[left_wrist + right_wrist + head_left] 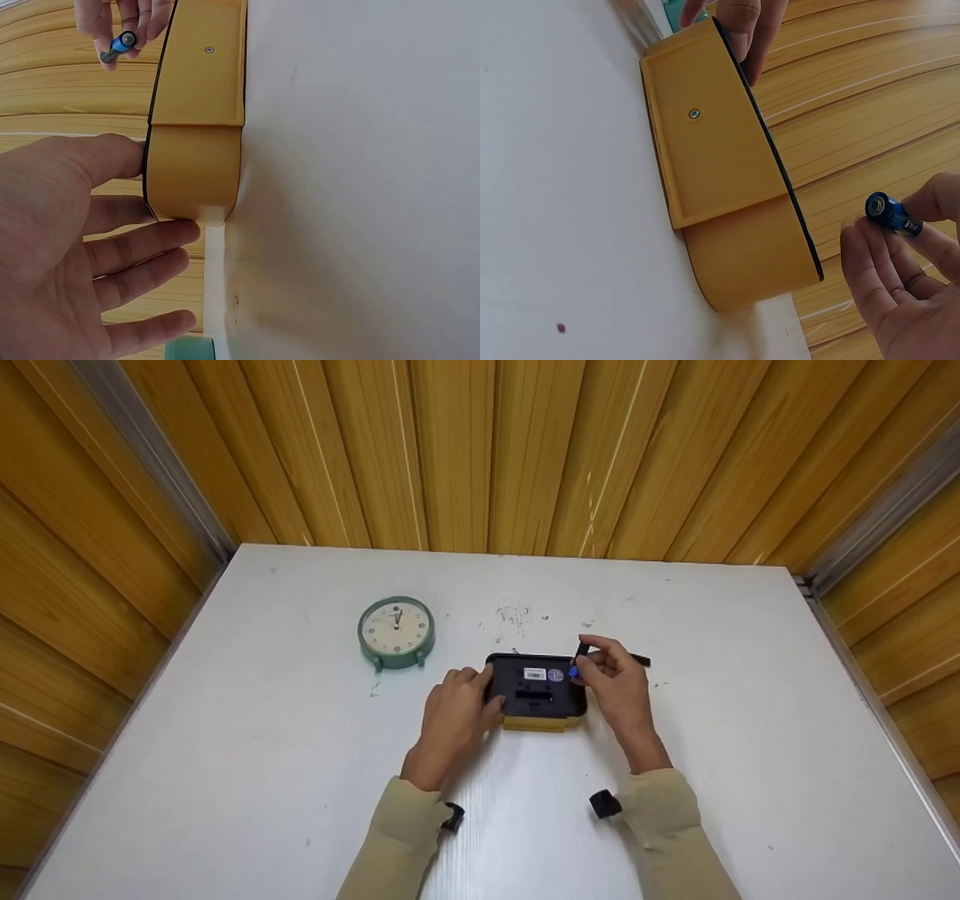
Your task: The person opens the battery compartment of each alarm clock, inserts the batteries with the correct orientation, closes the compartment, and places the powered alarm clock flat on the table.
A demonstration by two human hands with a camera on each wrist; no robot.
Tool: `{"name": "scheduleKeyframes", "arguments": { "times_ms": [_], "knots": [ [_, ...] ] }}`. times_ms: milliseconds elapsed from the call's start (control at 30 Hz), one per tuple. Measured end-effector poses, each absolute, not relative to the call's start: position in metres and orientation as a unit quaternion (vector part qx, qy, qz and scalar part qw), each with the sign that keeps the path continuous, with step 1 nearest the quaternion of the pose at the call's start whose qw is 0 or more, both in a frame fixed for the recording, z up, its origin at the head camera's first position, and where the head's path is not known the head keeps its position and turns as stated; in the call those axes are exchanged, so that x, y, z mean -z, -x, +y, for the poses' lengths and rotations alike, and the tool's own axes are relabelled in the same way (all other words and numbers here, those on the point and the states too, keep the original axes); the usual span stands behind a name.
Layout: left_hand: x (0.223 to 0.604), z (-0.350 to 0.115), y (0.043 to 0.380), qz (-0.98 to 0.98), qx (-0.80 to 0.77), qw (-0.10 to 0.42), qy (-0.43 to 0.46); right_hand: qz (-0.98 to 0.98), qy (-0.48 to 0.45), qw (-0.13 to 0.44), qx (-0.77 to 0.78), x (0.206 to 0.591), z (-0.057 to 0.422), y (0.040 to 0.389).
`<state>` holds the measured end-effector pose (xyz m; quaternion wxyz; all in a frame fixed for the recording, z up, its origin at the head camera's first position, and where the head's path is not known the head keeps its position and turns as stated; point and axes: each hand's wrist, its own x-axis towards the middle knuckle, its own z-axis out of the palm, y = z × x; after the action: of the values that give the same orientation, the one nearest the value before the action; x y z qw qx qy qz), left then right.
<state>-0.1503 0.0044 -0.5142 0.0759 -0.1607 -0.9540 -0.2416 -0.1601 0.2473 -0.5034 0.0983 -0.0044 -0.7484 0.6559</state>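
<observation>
A yellow clock-like device [534,723] lies with its black back panel [517,679] up; its front is hidden. On the panel are a slot, a white label and a round sticker. My left hand [455,712] holds the device's left end, thumb and index finger at the panel's edge, the other fingers spread in the left wrist view. Above the panel's right end, my right hand [616,679] pinches a blue and black battery [889,212] between thumb and fingers. The battery is tilted and apart from the device.
A round green alarm clock [396,630] lies face up at the left, beyond my left hand. A dark, thin object [640,660] lies behind my right hand, partly hidden. The white table [247,735] meets wood-patterned walls [450,450] at the back and sides.
</observation>
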Motion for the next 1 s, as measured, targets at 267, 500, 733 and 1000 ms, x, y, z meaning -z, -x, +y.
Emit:
{"name": "scheduleKeyframes", "arguments": {
  "times_ms": [267, 500, 733, 1000],
  "knots": [
    [0.515, 0.006, 0.151, -0.955, 0.237, 0.080, 0.157, -0.765, 0.008, 0.098, -0.636, 0.503, 0.248, 0.161],
    [0.516, 0.005, 0.150, -0.954, 0.238, 0.095, 0.157, -0.784, 0.008, 0.081, -0.615, 0.507, 0.243, 0.161],
    [0.514, 0.005, 0.151, -0.952, 0.243, 0.102, 0.158, -0.788, -0.004, 0.086, -0.609, 0.510, 0.232, 0.162],
    [0.517, 0.004, 0.148, -0.952, 0.248, 0.095, 0.155, -0.803, -0.004, 0.087, -0.590, 0.515, 0.225, 0.158]
  ]
}}
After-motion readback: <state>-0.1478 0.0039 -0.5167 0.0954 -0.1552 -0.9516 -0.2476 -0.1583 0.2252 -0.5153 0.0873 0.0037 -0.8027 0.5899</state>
